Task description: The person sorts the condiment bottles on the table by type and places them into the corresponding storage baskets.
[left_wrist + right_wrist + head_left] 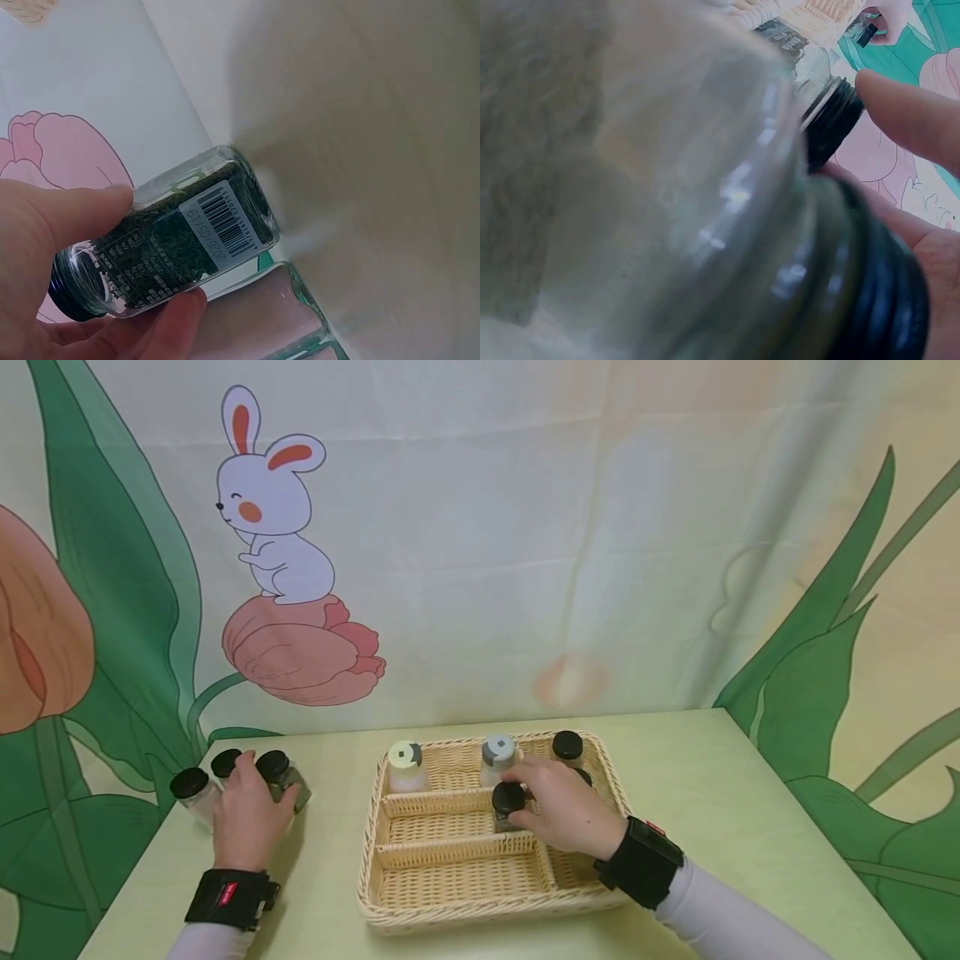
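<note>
My left hand (pixel 247 822) grips a square glass jar of dark green dried herbs (pixel 176 236) with a black lid, its thumb on one side and fingers on the other. The jar tilts in the head view, at the table's left. Close by stand two more black-lidded jars, a pale one (pixel 197 797) and one partly behind the hand (pixel 225 763). My right hand (pixel 566 806) pinches a black-lidded glass jar (pixel 508 814) near its lid, in the wicker basket's middle compartment. In the right wrist view, another jar (pixel 705 187) looms blurred in front.
The divided wicker basket (pixel 431 914) sits mid-table. In its back compartment stand a yellow-topped bottle (pixel 407 764) and a grey-topped bottle (pixel 498 758). At its right are a black-lidded jar (pixel 567 746) and another lid (pixel 583 776), half hidden by my right hand. A printed curtain (pixel 465 568) hangs behind.
</note>
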The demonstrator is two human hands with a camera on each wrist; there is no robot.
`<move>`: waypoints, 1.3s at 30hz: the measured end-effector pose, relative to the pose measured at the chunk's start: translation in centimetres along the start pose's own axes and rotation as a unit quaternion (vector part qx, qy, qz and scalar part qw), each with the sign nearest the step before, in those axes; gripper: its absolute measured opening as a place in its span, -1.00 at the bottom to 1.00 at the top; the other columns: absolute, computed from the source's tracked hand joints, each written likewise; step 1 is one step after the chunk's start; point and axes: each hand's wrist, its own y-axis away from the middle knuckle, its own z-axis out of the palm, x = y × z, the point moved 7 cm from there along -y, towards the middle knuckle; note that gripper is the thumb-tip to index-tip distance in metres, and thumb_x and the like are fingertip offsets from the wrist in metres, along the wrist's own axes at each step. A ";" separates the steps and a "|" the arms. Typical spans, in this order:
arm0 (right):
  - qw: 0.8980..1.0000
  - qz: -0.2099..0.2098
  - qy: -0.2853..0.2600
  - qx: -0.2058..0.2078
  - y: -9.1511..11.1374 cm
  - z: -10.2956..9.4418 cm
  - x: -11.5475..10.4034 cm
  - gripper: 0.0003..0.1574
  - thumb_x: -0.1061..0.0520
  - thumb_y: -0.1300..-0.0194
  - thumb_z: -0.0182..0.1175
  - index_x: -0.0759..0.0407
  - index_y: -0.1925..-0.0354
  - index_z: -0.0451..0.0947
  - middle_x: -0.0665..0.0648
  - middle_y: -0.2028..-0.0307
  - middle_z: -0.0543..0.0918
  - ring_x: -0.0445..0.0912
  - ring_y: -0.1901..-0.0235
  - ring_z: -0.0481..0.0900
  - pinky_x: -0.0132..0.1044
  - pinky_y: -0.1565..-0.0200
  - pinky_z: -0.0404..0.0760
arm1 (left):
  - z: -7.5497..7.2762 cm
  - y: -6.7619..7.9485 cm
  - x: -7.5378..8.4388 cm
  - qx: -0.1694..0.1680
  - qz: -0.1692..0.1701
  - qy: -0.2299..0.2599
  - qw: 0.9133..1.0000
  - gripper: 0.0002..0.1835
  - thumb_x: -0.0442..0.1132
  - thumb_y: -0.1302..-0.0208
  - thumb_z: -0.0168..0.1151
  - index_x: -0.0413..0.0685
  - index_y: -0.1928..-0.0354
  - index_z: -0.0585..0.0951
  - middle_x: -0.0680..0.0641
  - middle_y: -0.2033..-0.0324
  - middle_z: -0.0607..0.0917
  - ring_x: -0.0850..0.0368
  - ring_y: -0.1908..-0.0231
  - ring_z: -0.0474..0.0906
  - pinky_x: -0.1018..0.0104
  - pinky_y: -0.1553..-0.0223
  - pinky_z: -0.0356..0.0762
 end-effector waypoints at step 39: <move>0.998 -0.009 -0.041 0.053 0.8 -2.5 -1.5 -0.41 0.02 -0.18 0.39 0.09 -0.18 0.56 0.04 -0.06 0.60 -0.06 0.13 0.61 -0.26 0.15 0.56 | -4.8 0.9 6.5 0.058 0.090 0.053 0.993 -0.01 -0.11 0.04 0.51 -0.32 -0.40 0.24 -0.32 0.10 0.60 -0.19 0.27 0.61 -0.09 0.38 0.53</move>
